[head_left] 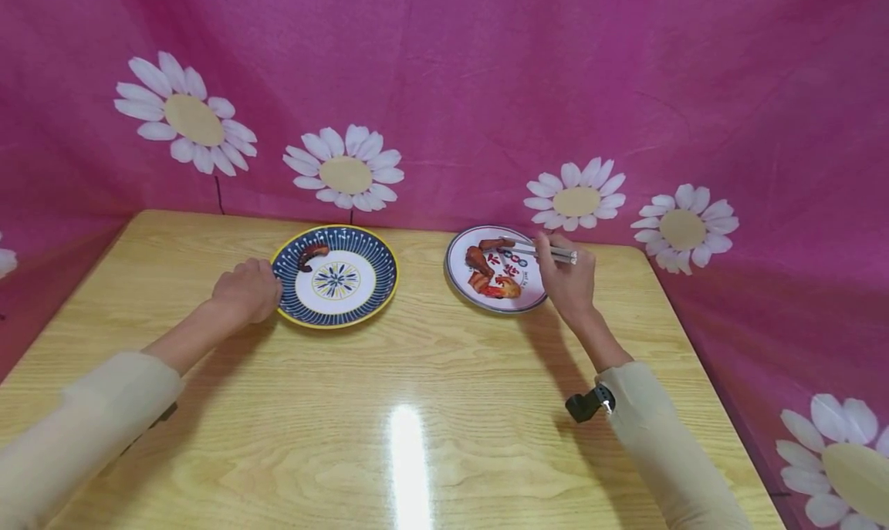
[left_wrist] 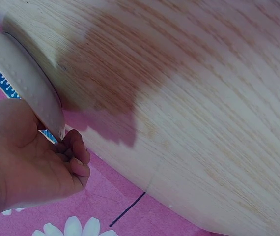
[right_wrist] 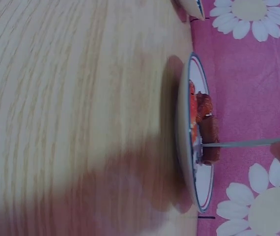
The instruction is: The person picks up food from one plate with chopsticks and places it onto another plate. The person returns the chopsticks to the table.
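My left hand (head_left: 248, 291) grips the left rim of a blue-patterned plate (head_left: 332, 281) with a yellow edge. In the left wrist view the curled fingers (left_wrist: 76, 152) pinch that rim. A dark, curved reddish-brown food piece (head_left: 312, 257) lies on it. My right hand (head_left: 571, 281) holds metal chopsticks (head_left: 552, 251) over a white plate (head_left: 528, 281) with red designs. Their tips touch a long brown food piece (right_wrist: 210, 140) near that plate's back. Beside it lie a browned drumstick (head_left: 479, 260) and a red-orange shrimp-like piece (head_left: 501, 287).
Both plates stand near the back of a light wooden table (head_left: 333, 406), with a gap between them. A pink cloth (head_left: 458, 90) printed with white daisies hangs behind and at the sides. A dark device (head_left: 589, 403) is strapped to the right wrist.
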`<state>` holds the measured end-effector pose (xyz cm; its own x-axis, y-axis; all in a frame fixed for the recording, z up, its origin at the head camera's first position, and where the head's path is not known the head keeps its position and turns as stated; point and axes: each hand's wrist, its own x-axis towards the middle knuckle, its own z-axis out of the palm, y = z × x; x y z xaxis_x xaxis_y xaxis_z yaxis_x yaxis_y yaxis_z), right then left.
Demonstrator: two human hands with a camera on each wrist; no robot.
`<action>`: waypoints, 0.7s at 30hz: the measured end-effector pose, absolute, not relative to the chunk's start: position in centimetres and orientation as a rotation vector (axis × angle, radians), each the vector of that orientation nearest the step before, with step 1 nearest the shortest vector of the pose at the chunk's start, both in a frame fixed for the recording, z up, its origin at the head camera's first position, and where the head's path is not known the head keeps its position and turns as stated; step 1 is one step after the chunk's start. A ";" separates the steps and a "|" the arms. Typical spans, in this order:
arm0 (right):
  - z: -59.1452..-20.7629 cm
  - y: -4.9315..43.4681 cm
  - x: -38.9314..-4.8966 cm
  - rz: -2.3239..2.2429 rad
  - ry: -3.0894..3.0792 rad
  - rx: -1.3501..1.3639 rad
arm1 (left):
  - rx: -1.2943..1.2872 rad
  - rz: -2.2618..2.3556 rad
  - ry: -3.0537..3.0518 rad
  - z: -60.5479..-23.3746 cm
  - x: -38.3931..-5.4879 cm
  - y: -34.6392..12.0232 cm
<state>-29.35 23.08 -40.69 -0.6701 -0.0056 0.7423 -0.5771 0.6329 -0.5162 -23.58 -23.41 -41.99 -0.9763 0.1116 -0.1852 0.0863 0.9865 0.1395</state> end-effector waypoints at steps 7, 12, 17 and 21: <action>-40.4 23.4 -29.0 1.010 -2.220 0.402 | 0.142 0.207 2.932 -42.0 -23.4 -23.4; -40.1 23.5 -28.6 1.010 -2.249 0.364 | 0.139 0.216 2.933 -42.1 -23.4 -23.4; -39.8 23.7 -28.3 1.075 -2.223 0.396 | 0.139 0.217 2.941 -42.2 -23.5 -23.5; -39.5 23.9 -28.0 1.089 -2.207 0.420 | 0.145 0.221 2.963 -42.2 -23.5 -23.5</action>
